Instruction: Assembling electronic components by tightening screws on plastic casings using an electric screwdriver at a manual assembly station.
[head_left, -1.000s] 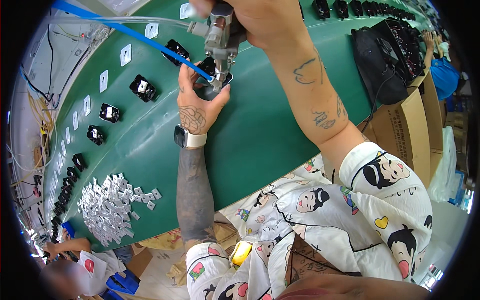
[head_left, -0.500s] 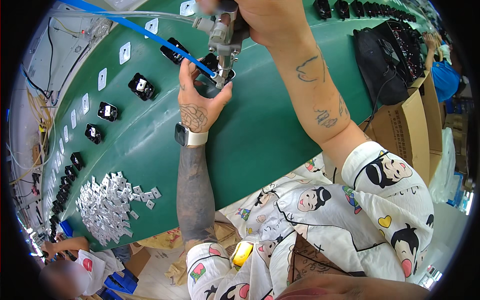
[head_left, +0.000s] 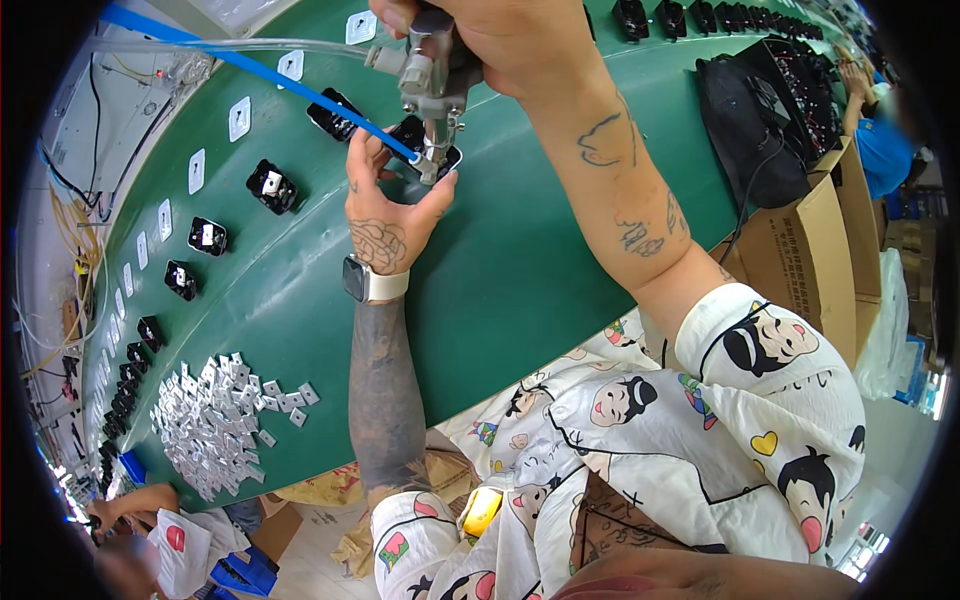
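the step in hand appears to be tool work at an open black plastic box (head_left: 408, 128) on the curved-looking green desk (head_left: 530, 250). the right hand (head_left: 500, 45) has its fingers closed around a silvery metal tool (head_left: 432, 92), fed by a bright blue hose (head_left: 270, 88) and a clear tube (head_left: 270, 45); its nozzle points down at the box's near edge. the left hand (head_left: 392, 215) holds that box in a wide span, thumb at the right, fingers at the left; their exact contact is partly hidden. whether the nozzle touches the box, i cannot tell. the move seems to call for a steady left grip and a nozzle kept well aligned. just beside sits a second black box (head_left: 322, 122).
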